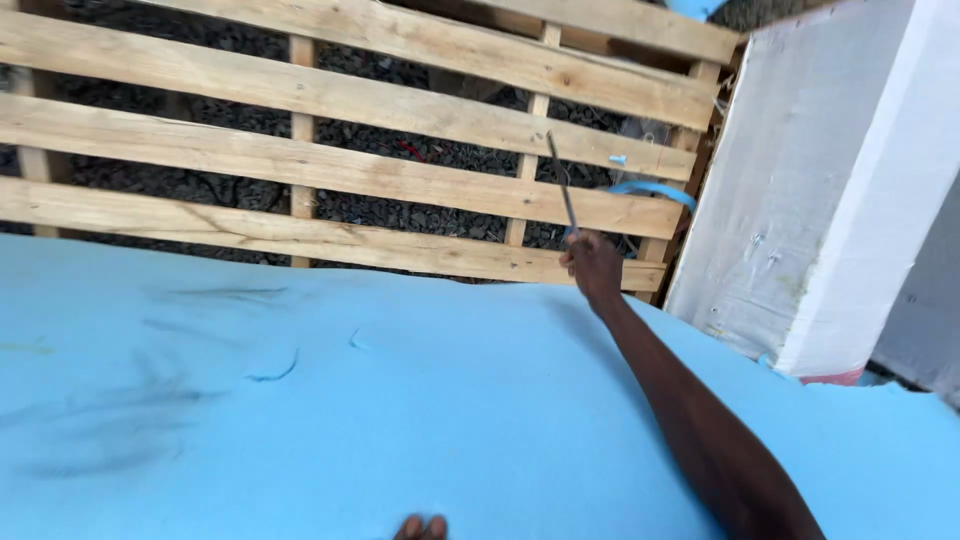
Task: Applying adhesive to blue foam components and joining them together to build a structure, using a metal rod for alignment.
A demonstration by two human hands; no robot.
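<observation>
Pointing up-left (long axis near-vertical), right hand's blade.

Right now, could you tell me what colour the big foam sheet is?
Light blue foam sheet, with dark smudges; head view.

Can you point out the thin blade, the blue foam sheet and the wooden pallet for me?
Thin blade [560, 180], head view: middle of its bare length above the right hand [592, 265].
Blue foam sheet [400, 400], head view: bare top surface.
Wooden pallet [300, 165], head view: a middle slat.
</observation>
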